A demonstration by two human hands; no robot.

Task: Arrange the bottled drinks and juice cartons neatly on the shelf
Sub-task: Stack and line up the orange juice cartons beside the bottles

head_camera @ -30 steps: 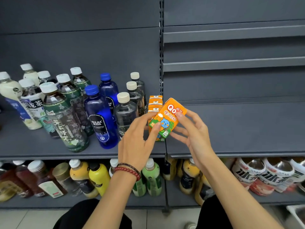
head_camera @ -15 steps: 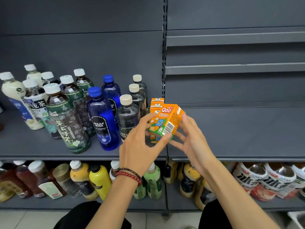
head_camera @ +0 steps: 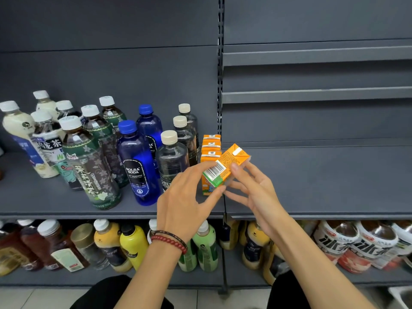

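A small orange juice carton (head_camera: 225, 166) is held tilted above the front edge of the grey metal shelf (head_camera: 312, 179), clamped between the fingers (head_camera: 242, 175) of the left hand (head_camera: 187, 204) and the right hand (head_camera: 256, 192). Since a moment ago it has been turned: the barcode side is shown and the printed front is hidden. Alignment with the row of matching orange cartons (head_camera: 210, 150) just behind is judged likely.

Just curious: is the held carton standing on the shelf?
No, the left hand and right hand hold the carton tilted, off the shelf.
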